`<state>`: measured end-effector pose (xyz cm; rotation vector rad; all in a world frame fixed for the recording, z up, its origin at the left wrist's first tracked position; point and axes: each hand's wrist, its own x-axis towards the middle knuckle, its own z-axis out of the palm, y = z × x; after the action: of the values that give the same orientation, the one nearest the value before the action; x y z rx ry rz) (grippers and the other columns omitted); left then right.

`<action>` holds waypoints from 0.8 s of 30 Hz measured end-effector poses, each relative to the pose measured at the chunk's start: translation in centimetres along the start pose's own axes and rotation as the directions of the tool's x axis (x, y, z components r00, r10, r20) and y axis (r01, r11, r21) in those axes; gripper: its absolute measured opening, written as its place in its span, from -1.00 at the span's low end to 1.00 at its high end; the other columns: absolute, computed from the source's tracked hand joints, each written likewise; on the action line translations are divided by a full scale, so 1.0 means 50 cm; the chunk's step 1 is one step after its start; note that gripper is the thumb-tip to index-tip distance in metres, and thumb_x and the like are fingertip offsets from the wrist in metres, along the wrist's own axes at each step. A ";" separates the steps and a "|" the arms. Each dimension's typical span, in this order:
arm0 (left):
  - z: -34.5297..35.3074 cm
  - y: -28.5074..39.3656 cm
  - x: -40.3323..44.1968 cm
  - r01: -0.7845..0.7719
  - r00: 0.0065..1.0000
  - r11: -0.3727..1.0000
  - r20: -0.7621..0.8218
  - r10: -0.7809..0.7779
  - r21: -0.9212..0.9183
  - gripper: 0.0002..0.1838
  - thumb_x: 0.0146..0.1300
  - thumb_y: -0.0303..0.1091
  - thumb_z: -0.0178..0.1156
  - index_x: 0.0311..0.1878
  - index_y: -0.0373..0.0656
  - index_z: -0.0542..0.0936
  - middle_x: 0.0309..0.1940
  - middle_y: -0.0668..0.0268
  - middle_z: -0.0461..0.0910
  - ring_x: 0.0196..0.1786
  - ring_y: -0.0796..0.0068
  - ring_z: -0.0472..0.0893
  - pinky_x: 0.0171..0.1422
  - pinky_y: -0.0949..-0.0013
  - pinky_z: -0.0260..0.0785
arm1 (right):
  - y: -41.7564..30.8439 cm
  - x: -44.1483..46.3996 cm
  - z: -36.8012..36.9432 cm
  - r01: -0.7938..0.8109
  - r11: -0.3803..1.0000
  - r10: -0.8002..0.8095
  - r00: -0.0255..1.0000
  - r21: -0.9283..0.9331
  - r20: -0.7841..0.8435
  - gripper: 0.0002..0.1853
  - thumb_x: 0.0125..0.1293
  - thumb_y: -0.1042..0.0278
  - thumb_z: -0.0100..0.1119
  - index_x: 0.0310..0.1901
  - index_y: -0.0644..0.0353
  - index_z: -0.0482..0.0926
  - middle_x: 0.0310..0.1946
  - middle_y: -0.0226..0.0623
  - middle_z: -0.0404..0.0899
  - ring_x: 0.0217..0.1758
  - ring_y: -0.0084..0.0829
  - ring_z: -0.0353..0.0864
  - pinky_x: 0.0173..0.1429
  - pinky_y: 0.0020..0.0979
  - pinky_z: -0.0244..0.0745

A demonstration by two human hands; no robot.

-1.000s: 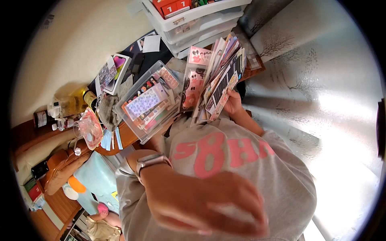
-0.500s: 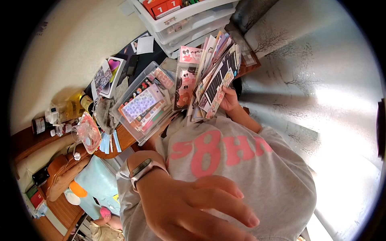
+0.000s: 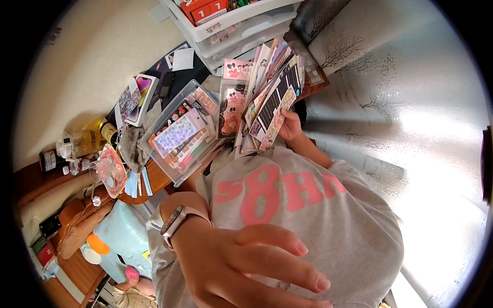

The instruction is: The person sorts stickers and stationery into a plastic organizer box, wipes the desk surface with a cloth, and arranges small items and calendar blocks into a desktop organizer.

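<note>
My left hand, with a watch on its wrist, is raised close to the camera in front of my grey shirt. Its fingers are apart and hold nothing. A thick fanned stack of sticker sheets is gripped at its lower right edge by my right hand. On top of the stack lies a narrow flowered strip; the right fingers partly hide behind the stack. Left of it is a pink and black sticker sheet. Beside that, a clear plastic box contains more sheets, including a purple-spotted one.
White drawers stand at the back, topped by a red calendar. A phone box, bottles and a grey fluffy item line the left. A silvery curtain hangs at the right.
The whole view has shifted slightly, with the desk items appearing a little further left. My left hand has moved slightly left. My right hand keeps its grip on the sticker sheets.
</note>
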<state>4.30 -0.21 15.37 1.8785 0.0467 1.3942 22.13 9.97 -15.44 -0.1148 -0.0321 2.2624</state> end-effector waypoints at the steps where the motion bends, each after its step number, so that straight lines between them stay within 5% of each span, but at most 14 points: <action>1: 0.004 0.002 0.001 -0.026 0.998 0.997 -0.057 0.031 0.073 -0.86 -0.11 -0.42 0.33 -0.40 -0.01 0.66 -0.15 0.43 0.54 -0.07 0.35 0.46 0.05 0.22 0.17 | 0.001 -0.001 -0.001 0.013 1.000 -0.013 1.000 0.002 -0.013 -0.51 0.11 0.53 0.06 0.12 0.31 0.28 0.02 -0.13 0.43 0.09 -0.21 0.42 0.24 -0.17 0.26; 4: 0.015 0.015 0.003 0.041 0.998 0.998 -0.046 -0.039 0.054 -0.87 -0.12 -0.42 0.33 -0.42 0.00 0.66 -0.17 0.45 0.54 -0.07 0.35 0.46 0.05 0.22 0.17 | -0.001 0.001 -0.002 -0.011 0.998 0.006 0.997 0.058 0.081 -0.51 0.11 0.53 0.05 0.12 0.31 0.28 0.03 -0.13 0.42 0.09 -0.21 0.42 0.24 -0.16 0.25; 7: 0.033 0.021 0.006 0.125 0.962 0.988 -0.254 -0.099 0.086 -0.87 -0.11 -0.43 0.33 -0.41 0.00 0.66 -0.16 0.44 0.55 -0.08 0.35 0.47 0.05 0.22 0.17 | -0.002 0.003 0.002 -0.034 0.996 0.023 0.991 0.086 0.134 -0.52 0.11 0.54 0.04 0.13 0.31 0.28 0.04 -0.13 0.42 0.10 -0.20 0.41 0.25 -0.16 0.24; 10: -0.005 0.009 0.012 0.023 1.000 0.997 -0.016 -0.022 0.071 -0.89 -0.10 -0.42 0.32 -0.43 -0.01 0.66 -0.16 0.43 0.55 -0.10 0.35 0.48 0.03 0.23 0.19 | -0.003 0.003 -0.005 -0.027 0.996 0.016 0.991 0.080 0.134 -0.52 0.12 0.53 0.03 0.13 0.29 0.28 0.05 -0.13 0.41 0.11 -0.20 0.41 0.26 -0.16 0.23; 12: -0.009 0.010 0.018 -0.002 0.996 0.995 0.090 -0.008 0.104 -0.77 0.14 -0.37 0.07 -0.13 -0.17 0.55 -0.05 0.24 0.49 0.00 0.34 0.45 0.01 0.21 0.22 | -0.004 0.002 -0.008 -0.019 0.998 0.013 0.995 0.058 0.098 -0.52 0.12 0.53 0.03 0.13 0.29 0.28 0.05 -0.13 0.41 0.11 -0.20 0.40 0.26 -0.16 0.22; 13: -0.005 0.010 0.017 -0.003 0.996 0.995 0.089 -0.007 0.104 -0.77 0.14 -0.37 0.07 -0.13 -0.17 0.55 -0.05 0.24 0.49 0.00 0.34 0.45 0.01 0.21 0.22 | -0.005 0.001 -0.008 -0.012 0.999 0.009 0.998 0.036 0.061 -0.52 0.12 0.53 0.03 0.13 0.28 0.28 0.05 -0.14 0.41 0.11 -0.20 0.40 0.26 -0.16 0.22; 16: 0.006 0.011 0.014 0.055 0.998 0.997 -0.035 -0.054 0.053 -0.92 -0.09 -0.41 0.32 -0.45 -0.03 0.66 -0.17 0.41 0.56 -0.11 0.36 0.49 0.00 0.25 0.22 | -0.004 0.003 -0.008 0.013 1.000 -0.013 0.999 0.016 0.042 -0.52 0.12 0.52 0.04 0.13 0.28 0.28 0.05 -0.15 0.41 0.11 -0.20 0.40 0.26 -0.15 0.22; 19: 0.013 0.012 0.017 0.062 0.998 0.997 -0.023 -0.060 0.051 -0.91 -0.10 -0.40 0.33 -0.45 -0.04 0.66 -0.18 0.39 0.56 -0.11 0.36 0.50 -0.01 0.26 0.24 | -0.005 0.003 -0.003 -0.001 1.000 0.000 0.998 0.005 0.064 -0.51 0.12 0.50 0.05 0.13 0.28 0.28 0.05 -0.15 0.41 0.11 -0.20 0.40 0.25 -0.14 0.23; 22: 0.036 0.015 0.016 0.087 0.973 0.993 -0.219 -0.068 0.077 -0.90 -0.10 -0.40 0.33 -0.43 -0.06 0.65 -0.17 0.38 0.56 -0.11 0.35 0.50 -0.01 0.26 0.23 | -0.005 0.003 -0.003 -0.014 1.000 0.013 0.998 0.016 0.054 -0.51 0.12 0.50 0.05 0.14 0.28 0.27 0.05 -0.14 0.41 0.10 -0.19 0.41 0.25 -0.14 0.24; 24: 0.016 0.010 0.017 0.110 0.984 0.993 -0.144 -0.104 0.032 -0.91 -0.13 -0.43 0.34 -0.48 -0.04 0.65 -0.17 0.42 0.56 -0.12 0.37 0.50 -0.03 0.28 0.23 | -0.004 0.002 -0.002 -0.018 1.000 0.017 0.999 0.022 0.047 -0.50 0.12 0.50 0.05 0.14 0.29 0.27 0.05 -0.14 0.41 0.10 -0.19 0.41 0.25 -0.15 0.24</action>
<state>5.10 -0.64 16.28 1.7791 0.2449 1.4596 22.24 10.18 -15.55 -0.0508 -0.0304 2.2825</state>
